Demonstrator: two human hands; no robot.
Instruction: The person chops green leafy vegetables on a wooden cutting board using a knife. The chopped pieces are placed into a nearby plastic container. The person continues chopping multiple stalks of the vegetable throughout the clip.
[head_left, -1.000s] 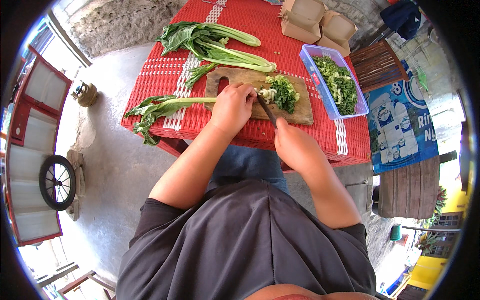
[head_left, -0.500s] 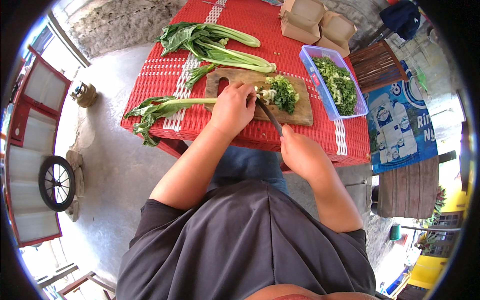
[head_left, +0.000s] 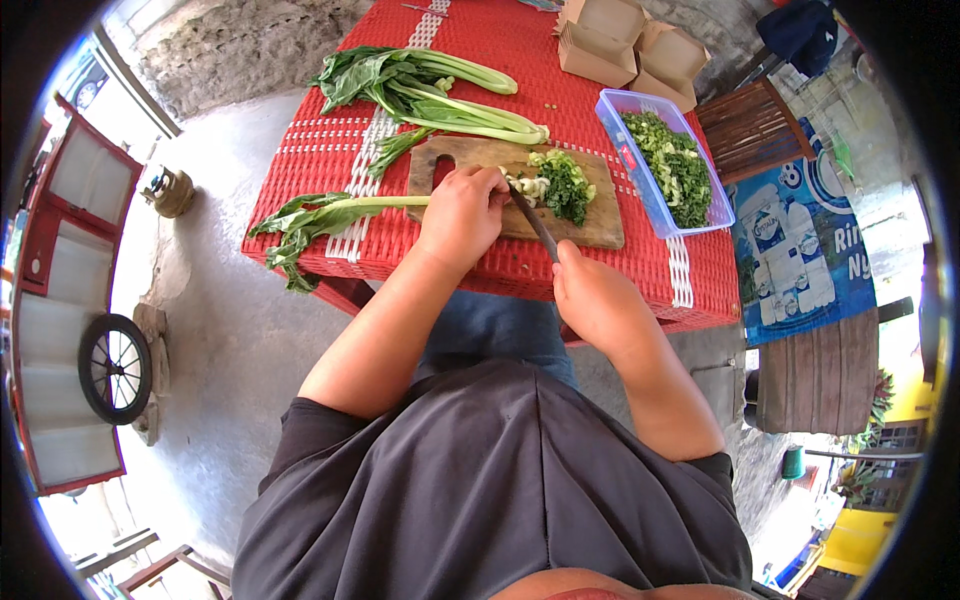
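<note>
Compared with half a second ago: the right hand (head_left: 598, 300) is sitting a little lower and nearer the body, and the knife (head_left: 533, 222) blade is reaching further up onto the board; the left hand (head_left: 462, 212) has barely shifted.

Left hand: curled, knuckles up, pressing down on a leafy green stalk (head_left: 318, 215) at the near left part of the wooden cutting board (head_left: 600, 228). The stalk's leaves are trailing out to the left of that hand, over the desk (head_left: 600, 265) edge.

Right hand: closed round the knife handle, blade pointing up and left toward the left hand's fingertips.

Just beyond the blade: one pile of chopped greens (head_left: 560, 183) lying on the board, pale stem pieces on its left side, dark leaf on its right.

Beyond the left hand: a bunch of whole greens (head_left: 425, 90), several stalks, exact count unclear, lying across the red woven desk cover.

Right of the board, beyond the right hand: one clear rectangular plastic tub (head_left: 640, 185) with a blue rim, partly filled with chopped greens.

Further off, past the tub: brown cardboard boxes (head_left: 625, 40), about three, lids folded.

Right of the right hand, off the desk: one blue banner (head_left: 795, 240) showing white bottles, hanging by a wooden chair (head_left: 750, 125).

Left of the body: one spoked wheel (head_left: 115, 368) on a red-framed cart.
</note>
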